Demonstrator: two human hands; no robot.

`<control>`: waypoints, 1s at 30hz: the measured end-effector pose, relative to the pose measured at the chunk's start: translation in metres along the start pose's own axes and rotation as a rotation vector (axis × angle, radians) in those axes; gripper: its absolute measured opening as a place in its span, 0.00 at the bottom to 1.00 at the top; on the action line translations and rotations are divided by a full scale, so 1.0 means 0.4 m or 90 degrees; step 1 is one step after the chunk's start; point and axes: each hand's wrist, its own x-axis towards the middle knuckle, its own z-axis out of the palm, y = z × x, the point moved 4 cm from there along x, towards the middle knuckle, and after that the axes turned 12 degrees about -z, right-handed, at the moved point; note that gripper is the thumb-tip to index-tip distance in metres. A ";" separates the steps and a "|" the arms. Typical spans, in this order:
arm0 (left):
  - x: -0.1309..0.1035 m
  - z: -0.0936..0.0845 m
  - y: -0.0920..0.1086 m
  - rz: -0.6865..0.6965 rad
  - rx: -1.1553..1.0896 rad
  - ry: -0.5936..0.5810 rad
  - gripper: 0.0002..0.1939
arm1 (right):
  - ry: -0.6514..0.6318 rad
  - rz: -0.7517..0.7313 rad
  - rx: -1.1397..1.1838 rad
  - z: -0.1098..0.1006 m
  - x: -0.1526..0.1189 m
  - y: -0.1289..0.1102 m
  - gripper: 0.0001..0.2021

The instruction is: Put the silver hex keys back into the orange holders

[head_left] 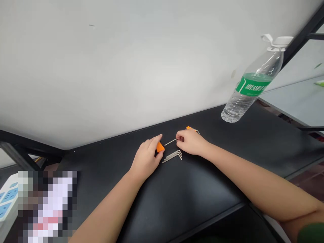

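Note:
My left hand (149, 155) is closed around an orange block-like piece (160, 147) on the black table, thumb and fingers on either side of it. In my right hand (188, 141), pinched between thumb and fingertips, is a thin hex key (170, 142) whose long end points left toward the orange piece, with a small gap between them. Several L-shaped hex keys (173, 155) lie side by side just in front of both hands. Behind my right hand sits another orange piece (189, 128), mostly hidden, with something metallic at its side.
A large water bottle (254, 84) with a green label stands at the back right, near the wall (152, 67). A white power strip (8, 195) with blue sockets is at the lower left, by a pixelated area. The black table's (164, 209) front edge is near me.

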 end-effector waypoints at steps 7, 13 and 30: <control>0.003 0.004 -0.007 -0.034 -0.026 -0.001 0.30 | -0.098 -0.022 -0.148 -0.022 -0.018 -0.005 0.04; 0.004 0.005 -0.008 -0.045 -0.028 0.001 0.29 | -0.084 -0.092 -0.193 -0.003 -0.021 -0.024 0.12; -0.002 0.015 -0.004 -0.043 -0.049 -0.059 0.37 | -0.216 -0.274 -0.192 0.022 -0.067 -0.095 0.06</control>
